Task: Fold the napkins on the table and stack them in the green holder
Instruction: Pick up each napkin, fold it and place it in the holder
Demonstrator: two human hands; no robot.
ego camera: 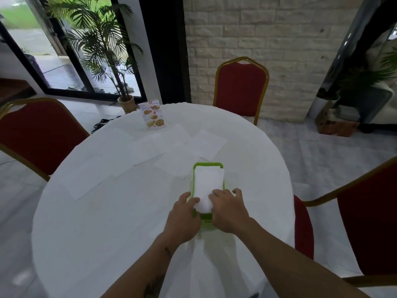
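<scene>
Green holder [208,218] sits on the white round tabletop [107,222], near its near-right part. Folded white napkin [208,186] lies in the holder, filling it end to end, near end bulging slightly over the holder's near rim. Left hand [185,216] at the holder's near-left corner, fingers lightly curled, tips touching the napkin's left edge; cannot tell if the grip actually pinches it. Right hand [227,209] at the holder's near-right corner, fingers spread and fairly straight, lying over the napkin's near-right part and the holder's rim, grip wide. Beyond the holder, several unfolded napkins [206,144] lie flat and overlapping, spreading to the holder's far-left across the tabletop. Menu card [153,116] stands upright at the far edge, well beyond the holder. 3 red chairs [241,87] with gold frames around the tabletop: far, left, right. Potted palm [103,44] on the floor past the menu card.
</scene>
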